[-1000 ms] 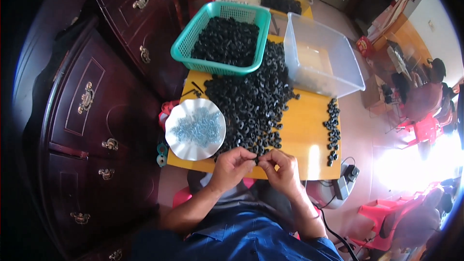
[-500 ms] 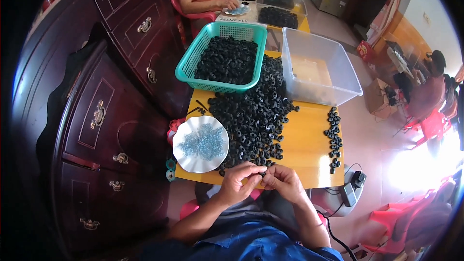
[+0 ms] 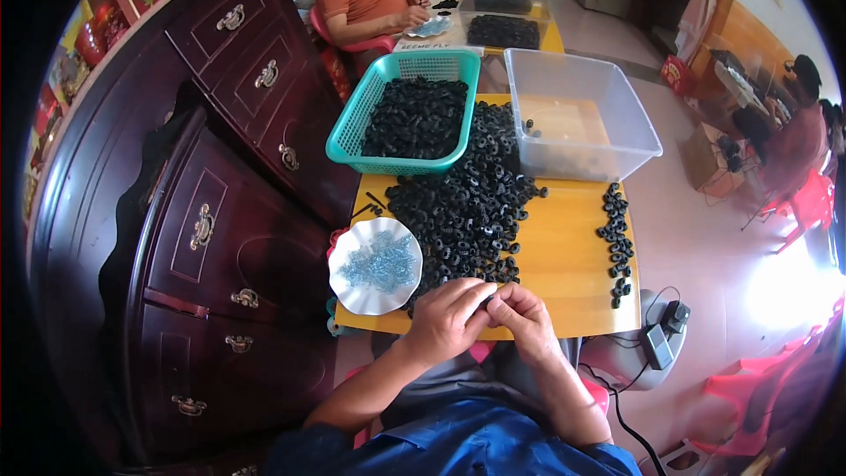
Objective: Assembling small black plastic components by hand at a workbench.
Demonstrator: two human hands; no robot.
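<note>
My left hand point(image 3: 448, 318) and right hand point(image 3: 526, 321) meet just over the near edge of the yellow table point(image 3: 568, 251). Between their fingertips they pinch a small black ring-like part point(image 3: 486, 302), mostly hidden by the fingers. Beyond them spreads a loose heap of similar black parts point(image 3: 458, 216). Close by on the left, a white wavy-rimmed bowl point(image 3: 351, 301) contains many small clear bluish pieces point(image 3: 381, 263). More black parts point(image 3: 619, 247) lie in a strip along the table's right edge.
A green basket point(image 3: 345, 134) full of black parts stands at the far left, beside a clear plastic box point(image 3: 577, 160). Dark wooden drawers point(image 3: 203, 238) border the left. Across the table sits a person in orange point(image 3: 361, 0). A stool with cables point(image 3: 627, 360) is at right.
The whole view has shifted slightly, so the table and bowl appear a little further right. Both hands stay together at the fingertips, and the black part is now more covered by the fingers.
</note>
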